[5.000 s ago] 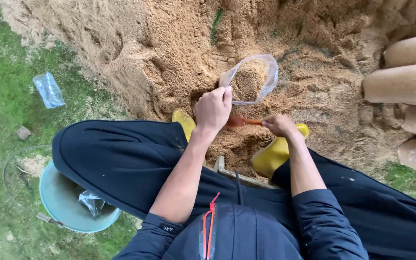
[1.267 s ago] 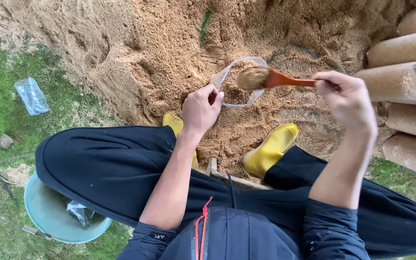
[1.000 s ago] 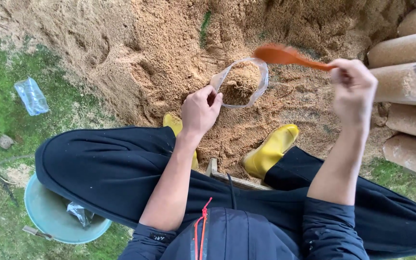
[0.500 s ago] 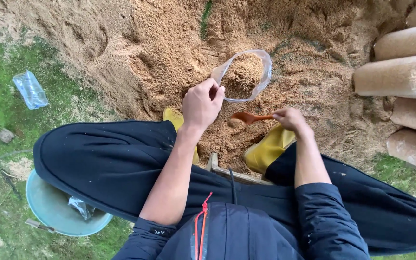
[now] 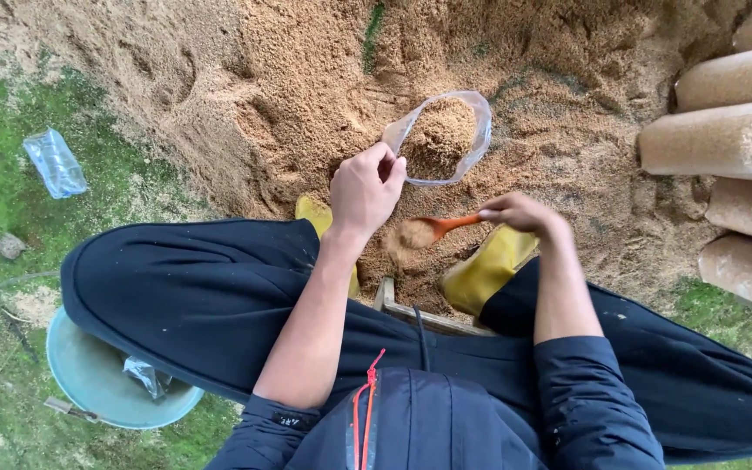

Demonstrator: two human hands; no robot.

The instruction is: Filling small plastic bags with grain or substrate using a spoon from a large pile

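Left hand (image 5: pixel 365 187) pinches the near rim of the clear bag (image 5: pixel 439 137), which sits open and part full on the sawdust heap (image 5: pixel 245 78), while just below the bag the right hand (image 5: pixel 522 212) grips an orange spoon (image 5: pixel 433 228) heaped with sawdust.

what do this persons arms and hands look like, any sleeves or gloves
Both hands are bare: no gloves on the left hand or the right hand. The dark navy sleeves are pushed up to about the elbows, leaving the forearms uncovered. No rings or watch show.
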